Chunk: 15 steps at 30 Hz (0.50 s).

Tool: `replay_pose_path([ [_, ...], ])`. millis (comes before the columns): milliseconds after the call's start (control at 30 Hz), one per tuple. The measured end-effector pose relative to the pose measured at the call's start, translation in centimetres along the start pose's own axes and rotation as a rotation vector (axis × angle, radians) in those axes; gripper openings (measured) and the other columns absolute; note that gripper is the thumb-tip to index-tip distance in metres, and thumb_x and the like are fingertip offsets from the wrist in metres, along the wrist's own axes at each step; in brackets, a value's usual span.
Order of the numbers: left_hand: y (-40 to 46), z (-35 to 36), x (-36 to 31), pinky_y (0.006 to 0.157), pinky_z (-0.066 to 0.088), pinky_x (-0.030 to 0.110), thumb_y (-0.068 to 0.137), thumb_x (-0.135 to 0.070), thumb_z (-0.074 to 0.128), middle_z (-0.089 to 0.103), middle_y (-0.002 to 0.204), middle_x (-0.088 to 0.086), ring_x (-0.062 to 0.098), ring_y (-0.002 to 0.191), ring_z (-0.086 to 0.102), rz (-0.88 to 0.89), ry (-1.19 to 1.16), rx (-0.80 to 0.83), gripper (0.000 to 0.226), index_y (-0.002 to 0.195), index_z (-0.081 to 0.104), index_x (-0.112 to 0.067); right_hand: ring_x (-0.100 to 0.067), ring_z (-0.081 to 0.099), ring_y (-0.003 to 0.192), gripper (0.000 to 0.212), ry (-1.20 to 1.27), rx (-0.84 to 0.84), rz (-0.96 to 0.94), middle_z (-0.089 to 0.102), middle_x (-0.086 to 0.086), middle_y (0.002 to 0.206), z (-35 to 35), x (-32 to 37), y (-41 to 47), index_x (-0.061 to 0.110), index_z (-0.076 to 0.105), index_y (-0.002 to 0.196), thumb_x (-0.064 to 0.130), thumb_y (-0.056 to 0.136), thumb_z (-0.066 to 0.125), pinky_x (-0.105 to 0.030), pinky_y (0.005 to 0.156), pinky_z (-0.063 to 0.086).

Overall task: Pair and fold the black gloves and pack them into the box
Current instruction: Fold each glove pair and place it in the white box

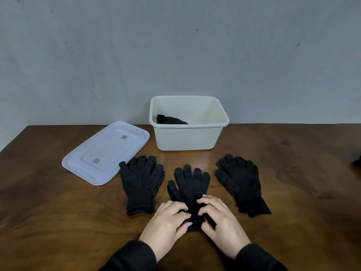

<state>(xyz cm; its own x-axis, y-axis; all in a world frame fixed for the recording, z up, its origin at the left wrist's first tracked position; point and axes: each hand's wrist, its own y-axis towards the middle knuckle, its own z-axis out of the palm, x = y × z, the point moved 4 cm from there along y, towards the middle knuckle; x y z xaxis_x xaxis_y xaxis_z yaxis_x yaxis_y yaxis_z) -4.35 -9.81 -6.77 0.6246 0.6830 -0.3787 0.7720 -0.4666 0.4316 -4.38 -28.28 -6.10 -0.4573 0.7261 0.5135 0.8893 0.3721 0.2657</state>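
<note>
Three stacked pairs of black gloves lie flat on the wooden table [58, 202], fingers pointing away from me. The middle pair [190, 184] has its cuff pinched by both hands: my left hand [168, 222] grips the cuff's left side, my right hand [218, 220] its right side. The left pair [141, 182] and the right pair [241, 184] rest untouched on either side. Behind them stands the open cream plastic box [188, 137], with a folded black glove bundle [170, 120] in its left half.
The box's translucent white lid [105, 151] lies flat to the left of the box, its near corner touching the left pair's thumb. A grey wall rises right behind the table. A dark object [357, 163] shows at the right frame edge.
</note>
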Motion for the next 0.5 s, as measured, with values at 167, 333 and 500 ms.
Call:
replay_pose_path([
  [167, -0.40, -0.23, 0.08, 0.094, 0.031, 0.016, 0.092, -0.057, 0.054, 0.058, 0.115, -0.012, 0.005, 0.105, 0.051, 0.046, -0.015, 0.093, 0.039, 0.106, 0.072, -0.026, 0.006, 0.009, 0.146, 0.016, -0.010, 0.172, -0.030, 0.036, 0.026, 0.146, -0.55, 0.42, -0.40, 0.034, 0.056, 0.104, 0.041, 0.089, 0.055, -0.022, 0.116, 0.012],
  [333, -0.49, -0.52, -0.07, 0.096, 0.025, 0.022, 0.087, -0.068, 0.049, 0.053, 0.121, -0.016, 0.007, 0.114, 0.046, 0.050, 0.110, 0.195, 0.054, 0.122, 0.065, -0.031, 0.006, 0.006, 0.147, 0.041, -0.106, 0.238, -0.119, 0.029, 0.026, 0.153, -0.45, 0.18, -0.71, 0.037, 0.054, 0.127, 0.058, 0.092, 0.052, -0.025, 0.119, 0.002],
  [500, -0.35, -0.32, -0.16, 0.105, 0.021, 0.028, 0.088, -0.069, 0.046, 0.049, 0.134, -0.014, 0.009, 0.129, 0.039, 0.012, 0.141, 0.204, 0.060, 0.131, 0.059, -0.030, 0.005, 0.016, 0.145, 0.037, -0.157, 0.172, -0.089, 0.038, 0.021, 0.150, -0.05, -0.30, -0.62, 0.034, 0.055, 0.130, 0.040, 0.094, 0.050, -0.019, 0.120, 0.005],
])
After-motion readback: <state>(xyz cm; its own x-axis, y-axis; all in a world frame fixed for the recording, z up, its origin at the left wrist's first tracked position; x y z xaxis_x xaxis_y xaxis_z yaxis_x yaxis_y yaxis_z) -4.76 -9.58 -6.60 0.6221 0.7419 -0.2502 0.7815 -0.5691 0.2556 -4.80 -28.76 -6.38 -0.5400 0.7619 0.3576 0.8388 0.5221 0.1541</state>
